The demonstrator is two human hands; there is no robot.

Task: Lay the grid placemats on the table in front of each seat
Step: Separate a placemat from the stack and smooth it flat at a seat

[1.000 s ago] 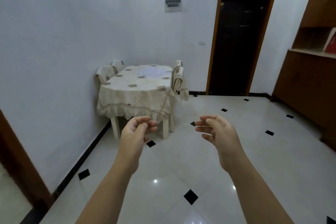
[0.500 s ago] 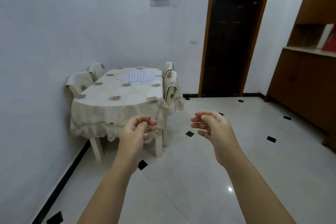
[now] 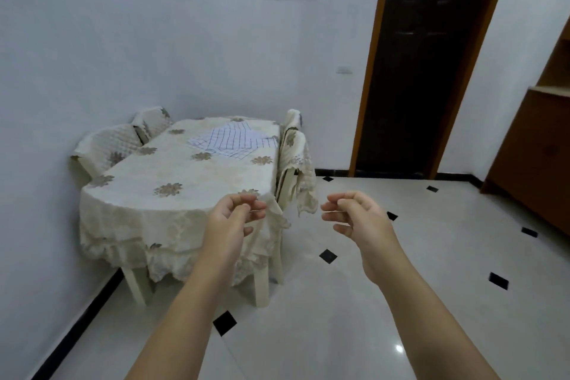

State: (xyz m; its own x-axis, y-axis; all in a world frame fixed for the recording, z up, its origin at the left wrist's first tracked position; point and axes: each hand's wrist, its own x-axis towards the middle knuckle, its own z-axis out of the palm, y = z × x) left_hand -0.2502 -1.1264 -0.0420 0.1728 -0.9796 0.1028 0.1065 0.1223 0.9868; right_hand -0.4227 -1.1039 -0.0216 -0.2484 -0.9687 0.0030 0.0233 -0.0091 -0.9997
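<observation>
A loose pile of white placemats with a dark grid pattern [image 3: 233,141] lies on the far half of the table [image 3: 172,191], which wears a cream flowered cloth. My left hand [image 3: 229,222] hovers just past the table's near right corner, fingers loosely curled, holding nothing. My right hand [image 3: 357,214] floats over the floor to the right of the chairs, also loosely curled with nothing in it. Both hands are well short of the placemats.
Two covered chairs [image 3: 123,139] stand against the left wall, two more [image 3: 294,157] along the table's right side. A dark doorway [image 3: 428,65] is at the back right, a wooden cabinet [image 3: 536,148] along the right wall. Glossy tiled floor [image 3: 416,256] spreads right of the table.
The table has come closer and larger in view as I walk toward it. Both hands keep the same raised, loosely curled pose.
</observation>
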